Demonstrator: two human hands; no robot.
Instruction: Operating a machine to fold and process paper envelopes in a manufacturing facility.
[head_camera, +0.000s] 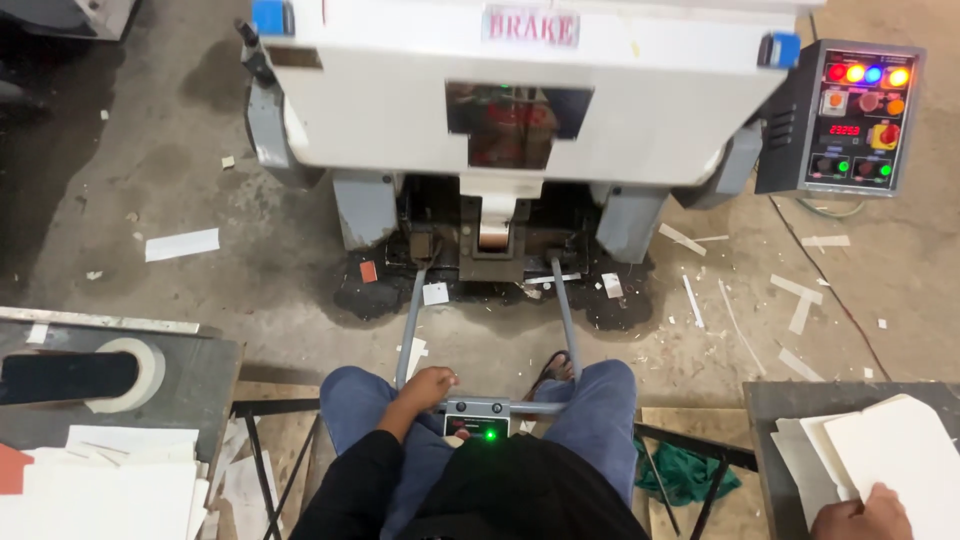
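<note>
My left hand (428, 386) rests with fingers curled loosely over the small grey control box (478, 417) between my knees, gripping nothing. My right hand (862, 515), near right, presses flat on the stack of white card sheets (900, 445) on the right tabletop (770, 398).

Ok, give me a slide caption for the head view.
Left hand rests by the control box, right hand on white card sheets, facing the white machine.
</note>
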